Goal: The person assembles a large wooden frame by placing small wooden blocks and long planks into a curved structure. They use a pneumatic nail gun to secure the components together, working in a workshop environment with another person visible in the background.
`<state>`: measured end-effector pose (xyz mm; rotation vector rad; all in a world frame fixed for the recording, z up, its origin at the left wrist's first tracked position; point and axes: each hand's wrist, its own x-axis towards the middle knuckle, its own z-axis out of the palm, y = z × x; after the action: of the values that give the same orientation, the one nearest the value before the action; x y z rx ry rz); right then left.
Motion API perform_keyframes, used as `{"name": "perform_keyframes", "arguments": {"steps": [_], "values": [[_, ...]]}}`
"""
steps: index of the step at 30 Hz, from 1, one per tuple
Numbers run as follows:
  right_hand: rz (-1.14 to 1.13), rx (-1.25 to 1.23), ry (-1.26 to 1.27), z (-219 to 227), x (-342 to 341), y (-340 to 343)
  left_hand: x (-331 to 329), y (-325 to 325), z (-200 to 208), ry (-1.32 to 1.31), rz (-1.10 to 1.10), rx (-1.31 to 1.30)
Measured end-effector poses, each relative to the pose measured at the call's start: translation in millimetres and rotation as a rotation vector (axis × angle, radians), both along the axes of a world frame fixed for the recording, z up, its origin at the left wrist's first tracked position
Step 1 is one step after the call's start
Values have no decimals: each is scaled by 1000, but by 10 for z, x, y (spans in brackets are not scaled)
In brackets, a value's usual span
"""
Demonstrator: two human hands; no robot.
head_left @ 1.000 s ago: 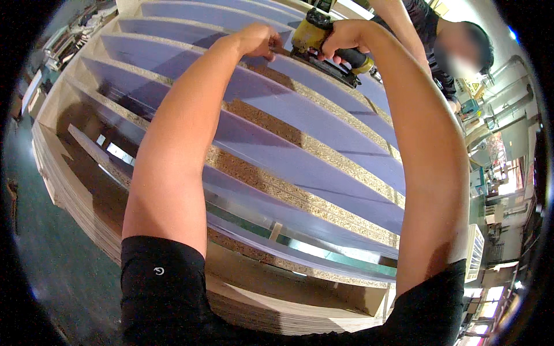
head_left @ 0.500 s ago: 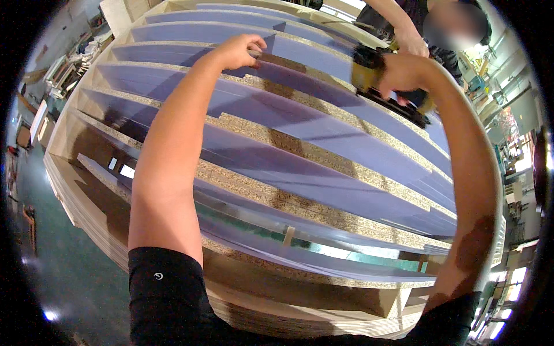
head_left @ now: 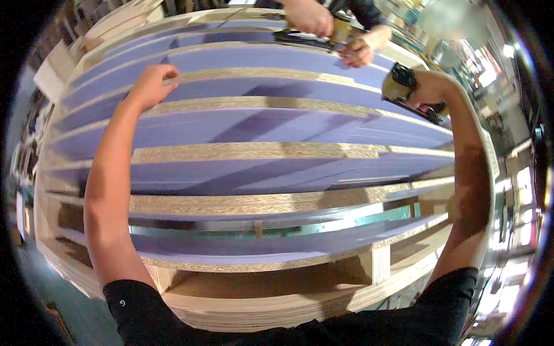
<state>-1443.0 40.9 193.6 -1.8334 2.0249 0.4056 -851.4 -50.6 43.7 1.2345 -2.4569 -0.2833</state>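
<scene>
My left hand [head_left: 151,87] is closed over a chipboard strip [head_left: 199,104] on the left side of the frame. A small greyish piece shows between its thumb and fingers, too small to name. My right hand [head_left: 431,92] grips a yellow and black nail gun [head_left: 398,86], which rests at the right end of the strips. Between my arms stand several purple-faced panels [head_left: 242,124], their chipboard edges upward in long rows. A large pale wooden frame [head_left: 242,308] surrounds them.
Across the frame a co-worker's hand [head_left: 311,17] holds another nail gun [head_left: 340,32]; the other hand [head_left: 359,53] hangs just beside it. Gaps between the near panels show green floor [head_left: 231,232]. A short wooden block [head_left: 381,264] stands upright at the near edge.
The view has turned, so the rows now run nearly level. My hands are farther apart, with the nail gun still in my right. The co-worker's hands and nail gun are now more fully visible.
</scene>
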Motion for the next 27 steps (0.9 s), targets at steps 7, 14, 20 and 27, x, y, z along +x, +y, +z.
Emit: {"name": "perform_keyframes", "arguments": {"steps": [7,14,20,27], "values": [[31,-14,-277,-240,-446,-360,-1324,-334,-239,-18,-4,-83],[376,55,54,-281,272,-916,-2045,-299,-264,-177,63,28],[364,53,-90,-434,286,-1171,-2016,-333,-339,-141,33,58],[387,23,5,-424,408,-1057,-2007,-328,-380,-123,62,-8]]}}
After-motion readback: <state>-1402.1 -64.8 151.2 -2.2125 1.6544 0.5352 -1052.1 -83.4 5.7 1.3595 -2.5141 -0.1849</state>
